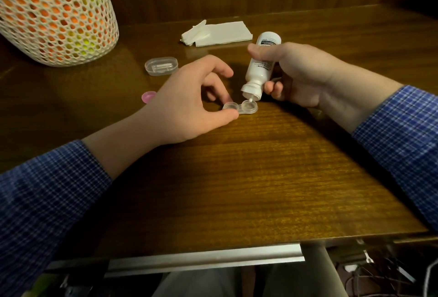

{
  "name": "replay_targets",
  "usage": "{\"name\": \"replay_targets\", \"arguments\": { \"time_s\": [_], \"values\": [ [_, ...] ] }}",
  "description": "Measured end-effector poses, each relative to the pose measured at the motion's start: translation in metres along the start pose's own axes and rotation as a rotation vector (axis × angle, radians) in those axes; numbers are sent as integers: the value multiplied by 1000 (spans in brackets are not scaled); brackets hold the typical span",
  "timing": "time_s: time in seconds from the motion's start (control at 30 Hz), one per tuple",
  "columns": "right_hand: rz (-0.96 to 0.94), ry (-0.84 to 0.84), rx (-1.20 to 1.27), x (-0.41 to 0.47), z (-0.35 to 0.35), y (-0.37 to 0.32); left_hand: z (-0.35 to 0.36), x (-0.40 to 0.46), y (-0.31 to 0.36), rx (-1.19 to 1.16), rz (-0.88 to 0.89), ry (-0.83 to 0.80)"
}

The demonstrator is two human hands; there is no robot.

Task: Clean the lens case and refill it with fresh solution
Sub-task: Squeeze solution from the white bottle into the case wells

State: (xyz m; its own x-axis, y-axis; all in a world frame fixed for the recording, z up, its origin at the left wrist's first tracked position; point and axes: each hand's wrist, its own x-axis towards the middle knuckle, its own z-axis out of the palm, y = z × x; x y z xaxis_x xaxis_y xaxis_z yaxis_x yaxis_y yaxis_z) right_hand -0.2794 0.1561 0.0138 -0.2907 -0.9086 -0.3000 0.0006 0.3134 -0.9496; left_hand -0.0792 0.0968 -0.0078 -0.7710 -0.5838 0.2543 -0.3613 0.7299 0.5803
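A clear two-well lens case (244,107) lies uncapped on the wooden table (260,178). My left hand (189,104) pinches its left well between thumb and a finger. My right hand (296,73) grips a white solution bottle (260,64) tipped nozzle-down, with the tip just above the right well. A pink cap (148,96) lies on the table left of my left hand.
A clear oval plastic box (161,66) sits behind my left hand. Folded white tissues (220,33) lie at the back of the table. A white mesh basket (54,12) of orange and yellow balls stands at the far left. Wooden panelling backs the table.
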Motion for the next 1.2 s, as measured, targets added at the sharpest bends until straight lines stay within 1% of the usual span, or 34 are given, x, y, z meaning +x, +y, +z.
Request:
{"name": "replay_targets", "arguments": {
  "time_s": [0.23,0.37,0.57,0.73,1.2],
  "values": [
    [4,0,25,0,0,0,1,0,-1,-16,-5,2],
    [16,54,85,1,-1,0,1,0,-3,-50,-10,-1],
    [-32,116,46,3,10,2,1,0,-6,-67,-27,-15],
    [-78,124,20,4,15,4,-1,-1,-7,-68,-51,-5],
    [-102,100,2,9,15,9,0,-1,-6,-72,-72,15]
  ]
}}
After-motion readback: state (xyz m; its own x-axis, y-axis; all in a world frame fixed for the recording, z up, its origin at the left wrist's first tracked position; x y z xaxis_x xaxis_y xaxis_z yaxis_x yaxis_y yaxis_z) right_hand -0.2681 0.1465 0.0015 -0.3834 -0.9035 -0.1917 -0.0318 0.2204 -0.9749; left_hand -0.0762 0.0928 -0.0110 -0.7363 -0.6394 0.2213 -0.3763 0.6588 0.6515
